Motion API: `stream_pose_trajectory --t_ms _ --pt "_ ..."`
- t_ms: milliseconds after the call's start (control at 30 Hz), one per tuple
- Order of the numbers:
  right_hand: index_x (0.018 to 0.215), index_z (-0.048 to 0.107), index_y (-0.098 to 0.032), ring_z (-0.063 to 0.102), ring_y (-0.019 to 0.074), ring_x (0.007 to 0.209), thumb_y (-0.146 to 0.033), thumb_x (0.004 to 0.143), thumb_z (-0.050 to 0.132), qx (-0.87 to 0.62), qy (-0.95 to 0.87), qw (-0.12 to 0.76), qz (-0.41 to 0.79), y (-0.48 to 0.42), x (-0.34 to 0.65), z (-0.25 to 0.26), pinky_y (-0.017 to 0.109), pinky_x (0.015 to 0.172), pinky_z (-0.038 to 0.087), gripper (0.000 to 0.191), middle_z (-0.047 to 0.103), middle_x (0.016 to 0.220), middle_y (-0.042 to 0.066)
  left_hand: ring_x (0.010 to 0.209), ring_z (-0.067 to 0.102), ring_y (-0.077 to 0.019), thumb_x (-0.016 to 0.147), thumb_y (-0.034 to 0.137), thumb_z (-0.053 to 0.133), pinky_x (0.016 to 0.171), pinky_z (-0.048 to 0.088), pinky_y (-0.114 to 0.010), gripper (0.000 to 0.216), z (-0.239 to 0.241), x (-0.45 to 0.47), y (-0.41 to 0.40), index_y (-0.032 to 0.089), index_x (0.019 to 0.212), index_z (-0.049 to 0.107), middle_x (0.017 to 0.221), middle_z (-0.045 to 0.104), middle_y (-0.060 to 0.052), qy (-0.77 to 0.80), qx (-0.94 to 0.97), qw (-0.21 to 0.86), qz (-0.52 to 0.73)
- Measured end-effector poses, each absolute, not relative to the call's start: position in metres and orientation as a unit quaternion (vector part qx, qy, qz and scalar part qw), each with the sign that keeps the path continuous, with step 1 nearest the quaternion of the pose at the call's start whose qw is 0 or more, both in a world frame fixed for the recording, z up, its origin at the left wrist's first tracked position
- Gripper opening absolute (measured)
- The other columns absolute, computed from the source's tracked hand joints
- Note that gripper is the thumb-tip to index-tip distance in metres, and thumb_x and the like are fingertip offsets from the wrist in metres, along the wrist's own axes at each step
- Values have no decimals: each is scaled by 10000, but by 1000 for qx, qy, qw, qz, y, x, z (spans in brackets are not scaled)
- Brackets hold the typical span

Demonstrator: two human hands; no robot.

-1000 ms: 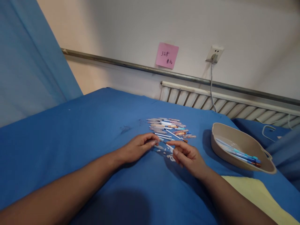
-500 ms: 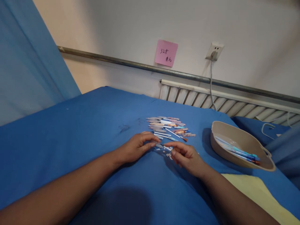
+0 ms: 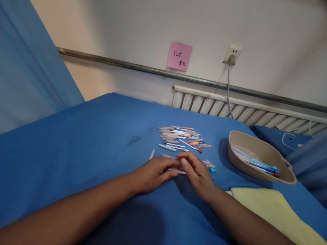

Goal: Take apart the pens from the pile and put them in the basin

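My left hand (image 3: 153,173) is closed, thumb and fingers pinching a slim pale pen (image 3: 176,170) just above the blue cloth. Against its fingertips, my right hand (image 3: 198,175) curls round the pen's other end; the fingers hide much of that end. Behind them, a bunch of pens and white refills (image 3: 178,134) lies side by side. A pale pen piece (image 3: 152,154) rests beyond my left hand, and a grey one (image 3: 167,156) lies just past the fingertips. More pen parts (image 3: 211,166), one with a turquoise end, stick out to the right of my right hand.
A beige basket (image 3: 231,146) with several blue-tipped pens (image 3: 258,163) stands at the right. A yellow cloth (image 3: 265,204) lies in front of it. Blue cloth (image 3: 102,136) covers the table. Behind are a radiator (image 3: 201,102), a pipe and a plugged-in cable (image 3: 228,85).
My hands have come closer together, the right one moving left. The small white bits between them no longer show. A pale pen piece now appears beyond my left hand, and more parts show at the right.
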State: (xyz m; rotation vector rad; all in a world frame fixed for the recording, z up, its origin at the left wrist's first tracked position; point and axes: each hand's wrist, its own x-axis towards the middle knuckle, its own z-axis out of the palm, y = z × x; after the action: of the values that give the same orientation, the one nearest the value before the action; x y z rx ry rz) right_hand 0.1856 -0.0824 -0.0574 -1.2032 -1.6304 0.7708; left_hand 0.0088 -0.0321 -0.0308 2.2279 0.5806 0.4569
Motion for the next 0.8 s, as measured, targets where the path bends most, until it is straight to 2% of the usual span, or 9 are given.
stream_pose_trajectory --t_ms 100,233,333,500,567,700,800 --pt "1111 529 -207 547 171 988 -361 941 358 -477 -662 485 313 -88 179 -51 297 856 440 286 581 1064 66 896 604 -183 897 237 455 804 430 -271 207 -28 13 -38 251 990 640 953 668 -23 205 869 417 172" --pt "1164 516 -203 519 185 1060 -425 940 340 -449 -670 491 329 -90 179 -50 328 921 408 361 565 1113 79 1003 558 -200 901 207 430 899 398 -301 234 -29 15 -40 235 1022 628 1047 636 -52 171 872 430 160" --pt "1170 532 -200 529 209 1055 -542 911 327 -412 -640 506 407 -84 183 -56 352 900 416 476 578 1114 91 916 566 -187 904 259 435 846 422 -289 216 -33 15 -36 215 981 632 961 636 -47 183 858 458 141" --pt "1067 602 -197 549 230 1019 -687 837 294 -356 -486 599 529 -66 199 -57 346 797 447 623 598 1101 104 718 557 -122 884 361 481 685 457 -242 239 -39 13 -27 190 1000 600 870 608 -19 244 751 603 114" --pt "1002 620 -187 581 199 899 -674 824 358 -371 -437 627 528 -58 211 -53 305 716 454 581 623 1011 92 706 550 -113 863 362 523 679 459 -245 244 -41 12 -22 181 1013 590 867 601 -18 258 703 648 138" --pt "808 620 -173 514 106 586 -487 723 646 -489 -445 644 385 -42 243 -49 228 567 405 326 607 709 3 684 554 -112 839 333 571 657 462 -255 241 -45 11 -14 163 1008 594 855 598 -28 281 624 696 216" --pt "752 592 -173 510 110 557 -423 711 653 -546 -491 593 330 -35 259 -55 229 553 405 261 583 618 -20 654 558 -107 823 310 597 602 451 -233 221 -43 8 -10 158 982 608 857 615 -39 303 581 711 254"
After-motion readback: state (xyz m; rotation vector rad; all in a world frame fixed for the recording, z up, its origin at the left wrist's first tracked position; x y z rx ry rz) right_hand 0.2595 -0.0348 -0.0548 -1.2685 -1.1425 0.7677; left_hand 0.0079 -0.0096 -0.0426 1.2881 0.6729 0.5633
